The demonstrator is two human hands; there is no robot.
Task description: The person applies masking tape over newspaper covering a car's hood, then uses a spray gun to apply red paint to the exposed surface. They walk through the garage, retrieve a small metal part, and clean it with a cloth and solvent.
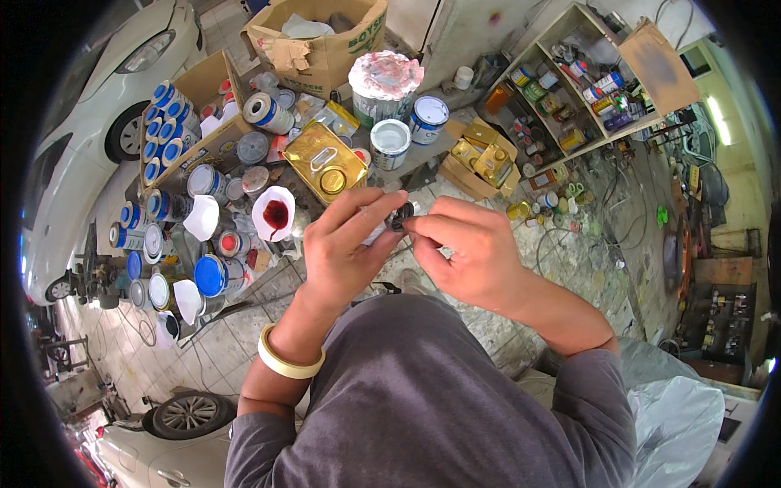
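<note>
In front of my chest both hands come together at a small dark round part (400,215), possibly a cap. My left hand (340,240) has thumb and fingers closed around it. From the other side, my right hand (476,248) pinches at its edge. What lies behind the fingers is hidden. A roll of pale tape (285,359) sits around my left forearm like a bracelet. Just left of my left hand stands a white paper cup (262,218) with dark red liquid in it. Beyond the hands are a gold rectangular can (317,154) and an open white-topped tin (390,140).
Many paint tins crowd the left side, including a blue-lidded tin (211,276). A cardboard box (325,53) stands at the back near a paint-crusted bucket (384,77). At the right are a shelf unit (561,77) and a small carton (464,175). A white car (98,73) stands far left.
</note>
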